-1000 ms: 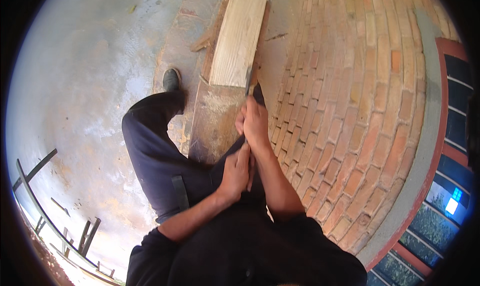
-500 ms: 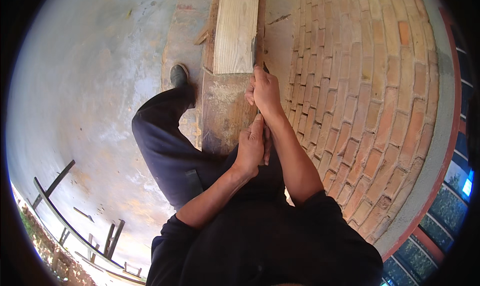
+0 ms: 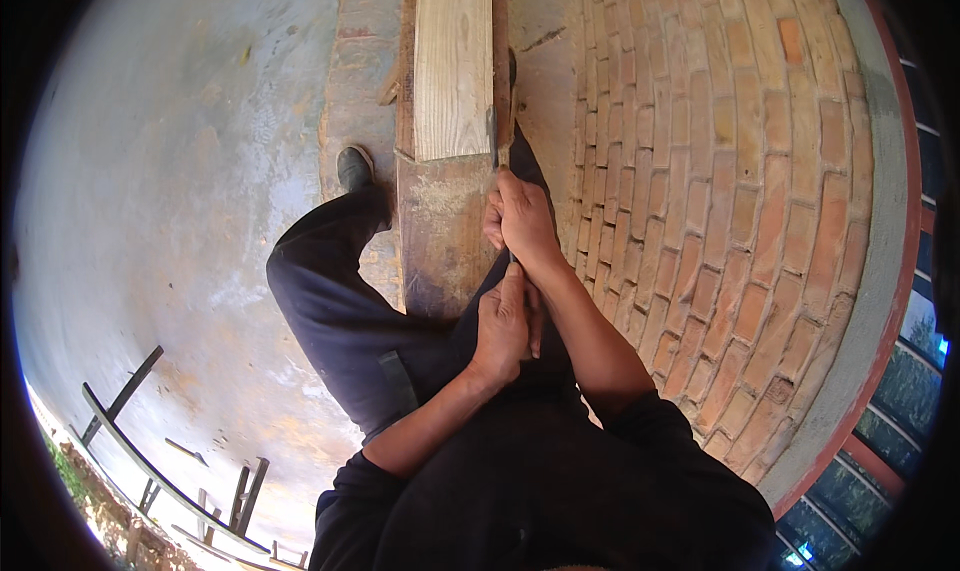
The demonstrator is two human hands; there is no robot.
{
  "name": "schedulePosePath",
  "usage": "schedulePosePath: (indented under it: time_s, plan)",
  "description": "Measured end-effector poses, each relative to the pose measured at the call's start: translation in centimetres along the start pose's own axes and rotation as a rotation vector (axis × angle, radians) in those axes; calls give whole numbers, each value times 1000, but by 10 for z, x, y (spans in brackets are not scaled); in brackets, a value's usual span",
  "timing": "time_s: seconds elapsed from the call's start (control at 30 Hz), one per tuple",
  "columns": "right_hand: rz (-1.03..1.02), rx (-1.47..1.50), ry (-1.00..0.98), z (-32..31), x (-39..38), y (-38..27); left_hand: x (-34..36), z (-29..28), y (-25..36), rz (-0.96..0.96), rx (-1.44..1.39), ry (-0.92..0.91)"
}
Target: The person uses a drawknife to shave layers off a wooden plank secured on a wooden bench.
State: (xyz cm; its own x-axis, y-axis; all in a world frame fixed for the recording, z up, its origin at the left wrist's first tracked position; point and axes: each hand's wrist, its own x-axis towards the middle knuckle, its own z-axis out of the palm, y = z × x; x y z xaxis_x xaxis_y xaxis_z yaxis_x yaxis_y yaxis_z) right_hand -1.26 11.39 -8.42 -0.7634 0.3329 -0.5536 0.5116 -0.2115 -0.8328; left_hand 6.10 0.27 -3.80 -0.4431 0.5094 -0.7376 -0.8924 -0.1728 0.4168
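A pale, straight-grained board point(image 3: 453, 66) lies lengthwise on a worn wooden bench point(image 3: 445, 231) in front of me. My right hand point(image 3: 522, 216) is closed around a long, narrow tool point(image 3: 504, 151) just past the board's near right corner. The tool's far part runs beside the board's right edge; its kind is not clear. Closer to my body, my left hand point(image 3: 503, 321) is also closed, its thumb lying along the tool's near end. A short dark stretch of the tool shows between the two hands. My fingers hide the rest.
My legs straddle the bench, with my left shoe point(image 3: 354, 168) on the floor. A brick surface point(image 3: 720, 221) spreads along the right. Small wood scraps point(image 3: 389, 86) lie beside the bench's left edge. An overturned-looking wooden frame with legs point(image 3: 165, 476) stands at lower left.
Both hands have moved back toward my body with the tool, so more of it shows beyond my right hand. My right leg now shows along the bench's right side. The view has shifted slightly.
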Motion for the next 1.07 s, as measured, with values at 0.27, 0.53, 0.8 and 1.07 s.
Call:
schedulePosePath:
  time_s: [0.27, 0.53, 0.8, 1.07]
  plan:
    - [-114, -155, 48, -2, -14, 34, -16, -9, -23, 13, 17, 38]
    - [-280, 136, 6, -26, -133, -3, -91, 6, -31, 200, 287, -182]
    - [-620, 107, 387, -86, -265, -84, -153, -83, -45, 933, 779, 264]
    - [-880, -15, 600, -143, -310, -177, -225, -346, -227, 397, 1015, 1162]
